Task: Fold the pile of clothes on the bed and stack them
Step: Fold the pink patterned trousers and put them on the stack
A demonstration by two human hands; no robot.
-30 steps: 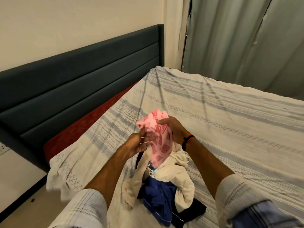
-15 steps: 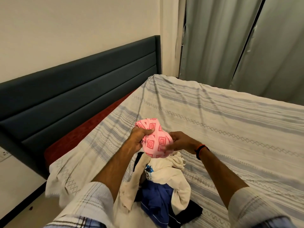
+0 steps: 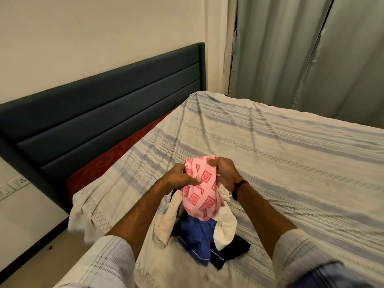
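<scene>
**Pink cloth held up over the pile**

While the rest of the clothes lie heaped on the bed [image 3: 291,163], both hands hold a pink cloth [image 3: 200,192] with a red square pattern above them. The left hand [image 3: 180,177] grips the cloth's left side, fingers curled across the fabric; the right hand [image 3: 225,173] pinches the upper right edge, thumb on top and fingers wrapped behind. The cloth hangs bunched and unfolded between them, its lower end just above the pile.

The pile [image 3: 199,235] sits near the bed's close edge: a cream garment [image 3: 225,225] draped around a blue one [image 3: 194,240], with a black piece [image 3: 232,250] underneath (how many items in all cannot be told). A dark band [image 3: 239,185] circles the right wrist. The striped bedcover reaches back to a dark headboard [image 3: 104,113], with grey curtains [image 3: 301,48] beyond.
</scene>
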